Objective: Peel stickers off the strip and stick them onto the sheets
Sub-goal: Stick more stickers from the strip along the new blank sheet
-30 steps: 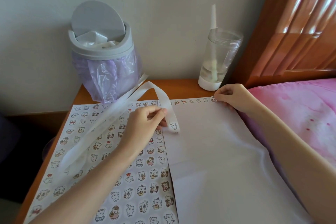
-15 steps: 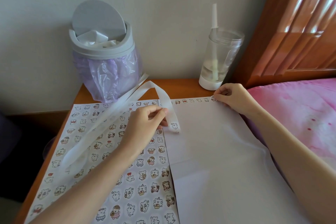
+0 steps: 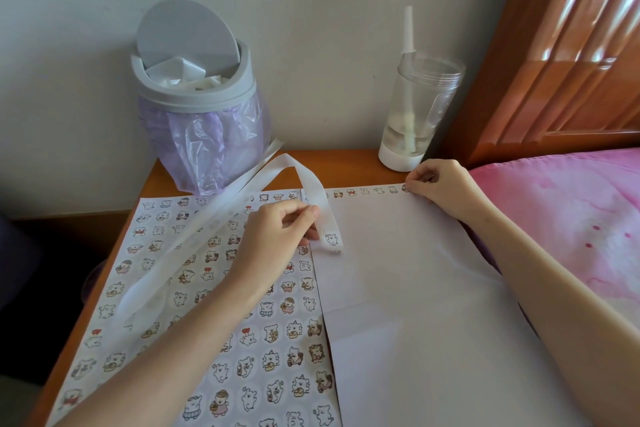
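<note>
From my remote seat I see the left hand (image 3: pixel 277 236) over the seam between two sheets. Its fingers are curled, and thumb and forefinger grasp a long white backing strip (image 3: pixel 310 180) near its free end. The strip arches up from that hand toward the back of the orange wooden bedside table (image 3: pixel 346 166), then trails down to the left across the sheet covered in cartoon animal stickers (image 3: pixel 194 288). One little white animal sticker (image 3: pixel 331 238) sits on the strip's end, just beside the left fingertips. That end touches down on the plain white sheet (image 3: pixel 415 288), close to the seam.

The right hand (image 3: pixel 440 184) rests at the far edge of the plain white sheet with its fingers clenched. Thumb and forefinger tips meet on a small round sticker (image 3: pixel 404 188) — the last in a short row of stickers (image 3: pixel 363 191) along that edge. I cannot tell whether it is fully stuck down.

A grey swing-lid bin with a lilac bag (image 3: pixel 201 97) stands at the table's back left, and the strip passes just in front of it. A clear plastic tumbler with a white base and straw (image 3: pixel 415 114) stands just behind the right hand. Pink bedding (image 3: pixel 571 218) lies on the right — the white sheet's edge overlaps it — below a glossy wooden headboard (image 3: pixel 571 45).
</note>
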`<state>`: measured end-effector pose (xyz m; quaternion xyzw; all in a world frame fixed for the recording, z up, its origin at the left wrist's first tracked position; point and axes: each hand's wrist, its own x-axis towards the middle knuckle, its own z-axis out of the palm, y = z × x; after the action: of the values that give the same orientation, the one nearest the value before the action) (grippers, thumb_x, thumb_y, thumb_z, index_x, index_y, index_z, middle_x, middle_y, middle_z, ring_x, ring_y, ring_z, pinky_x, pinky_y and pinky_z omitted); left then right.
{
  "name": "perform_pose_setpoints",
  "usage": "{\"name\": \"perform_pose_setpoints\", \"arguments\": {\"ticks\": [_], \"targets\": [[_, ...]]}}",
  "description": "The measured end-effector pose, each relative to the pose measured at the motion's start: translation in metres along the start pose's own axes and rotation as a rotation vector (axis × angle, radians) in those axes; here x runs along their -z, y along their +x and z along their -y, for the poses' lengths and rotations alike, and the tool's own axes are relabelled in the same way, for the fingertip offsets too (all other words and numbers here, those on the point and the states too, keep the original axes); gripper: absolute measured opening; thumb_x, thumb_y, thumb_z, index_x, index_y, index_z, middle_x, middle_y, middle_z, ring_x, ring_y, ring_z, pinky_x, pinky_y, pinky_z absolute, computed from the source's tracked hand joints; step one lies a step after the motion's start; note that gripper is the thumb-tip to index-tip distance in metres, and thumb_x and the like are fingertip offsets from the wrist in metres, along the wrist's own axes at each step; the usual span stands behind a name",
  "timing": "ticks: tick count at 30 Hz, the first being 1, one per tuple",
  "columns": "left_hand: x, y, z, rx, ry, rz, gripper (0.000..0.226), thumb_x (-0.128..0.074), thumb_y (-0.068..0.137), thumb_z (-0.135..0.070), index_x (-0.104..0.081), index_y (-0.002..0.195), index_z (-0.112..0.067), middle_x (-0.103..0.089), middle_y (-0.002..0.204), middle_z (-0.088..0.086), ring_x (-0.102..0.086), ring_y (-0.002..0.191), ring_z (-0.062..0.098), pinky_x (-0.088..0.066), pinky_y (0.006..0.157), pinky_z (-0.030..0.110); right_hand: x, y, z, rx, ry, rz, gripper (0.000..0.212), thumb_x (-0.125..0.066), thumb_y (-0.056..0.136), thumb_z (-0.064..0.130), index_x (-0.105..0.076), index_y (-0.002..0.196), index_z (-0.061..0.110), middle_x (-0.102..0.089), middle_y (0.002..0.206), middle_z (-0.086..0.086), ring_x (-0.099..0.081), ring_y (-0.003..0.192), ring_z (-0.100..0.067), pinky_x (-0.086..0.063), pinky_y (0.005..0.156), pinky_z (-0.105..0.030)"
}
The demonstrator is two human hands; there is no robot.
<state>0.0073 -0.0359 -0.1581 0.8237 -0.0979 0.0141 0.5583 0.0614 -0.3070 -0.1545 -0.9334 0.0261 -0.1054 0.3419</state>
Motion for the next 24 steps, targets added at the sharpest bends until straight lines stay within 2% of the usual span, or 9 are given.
{"name": "perform_pose_setpoints", "arguments": {"ticks": [4,7,9,12,15,20,24], "targets": [[0.0,0.0,0.0,-0.001,-0.001,0.0,0.014,-0.055,0.092,-0.018,-0.069,0.091,-0.015,-0.07,0.074,-0.003,-0.064,0.063,-0.005,-0.048,0.056,0.006,0.0,-0.003,-0.001,0.012,0.01,-0.02,0.002,-0.071,0.08,0.01,-0.069,0.081,0.011,-0.063,0.069,0.007,-0.054,0.067,-0.01,-0.039,0.059,-0.009],[0.001,-0.001,-0.001,-0.001,0.007,0.003,0.014,-0.055,0.092,-0.019,-0.069,0.09,-0.016,-0.069,0.072,-0.005,-0.063,0.061,-0.006,-0.047,0.055,0.005,-0.002,-0.001,-0.003,-0.026,0.034,-0.072,0.018,-0.075,0.077,0.011,-0.062,0.09,0.011,-0.057,0.071,0.003,-0.051,0.065,-0.009,-0.039,0.061,-0.013],[0.001,-0.001,-0.001,-0.003,0.011,0.003,0.014,-0.055,0.092,-0.019,-0.069,0.09,-0.015,-0.069,0.072,-0.006,-0.063,0.061,-0.007,-0.047,0.055,0.005,-0.004,0.0,-0.004,-0.04,0.027,-0.094,0.02,-0.073,0.078,0.009,-0.061,0.094,0.011,-0.055,0.074,0.001,-0.05,0.068,-0.012,-0.038,0.062,-0.013],[0.0,-0.001,-0.001,-0.005,0.012,0.004,0.014,-0.055,0.092,-0.019,-0.069,0.091,-0.015,-0.069,0.072,-0.005,-0.063,0.061,-0.007,-0.046,0.055,0.005,-0.006,0.0,-0.004,-0.049,0.021,-0.112,0.012,-0.069,0.082,0.012,-0.063,0.092,0.008,-0.059,0.079,0.0,-0.051,0.073,-0.014,-0.038,0.061,-0.012],[0.001,-0.001,-0.001,-0.005,0.016,0.003,0.015,-0.055,0.092,-0.02,-0.069,0.091,-0.015,-0.069,0.073,-0.005,-0.063,0.062,-0.007,-0.047,0.055,0.005,-0.009,0.0,-0.003,-0.092,0.054,-0.099,0.025,-0.077,0.076,0.025,-0.063,0.088,0.009,-0.061,0.077,-0.001,-0.051,0.068,-0.013,-0.04,0.06,-0.018],[0.0,0.0,0.001,-0.004,0.02,0.004,0.014,-0.055,0.092,-0.02,-0.069,0.091,-0.016,-0.069,0.072,-0.006,-0.064,0.064,-0.005,-0.048,0.056,0.006,-0.01,0.0,-0.003,-0.086,0.028,-0.127,0.02,-0.073,0.08,0.015,-0.064,0.094,0.005,-0.058,0.078,-0.002,-0.051,0.071,-0.014,-0.038,0.059,-0.013],[0.0,0.0,0.001,-0.003,0.024,0.003,0.015,-0.055,0.092,-0.021,-0.069,0.09,-0.016,-0.07,0.073,-0.005,-0.064,0.064,-0.005,-0.047,0.056,0.005,-0.01,-0.002,-0.002,-0.097,0.074,-0.076,0.026,-0.079,0.074,0.025,-0.062,0.089,0.012,-0.054,0.072,0.004,-0.048,0.064,-0.008,-0.04,0.06,-0.018]]}}
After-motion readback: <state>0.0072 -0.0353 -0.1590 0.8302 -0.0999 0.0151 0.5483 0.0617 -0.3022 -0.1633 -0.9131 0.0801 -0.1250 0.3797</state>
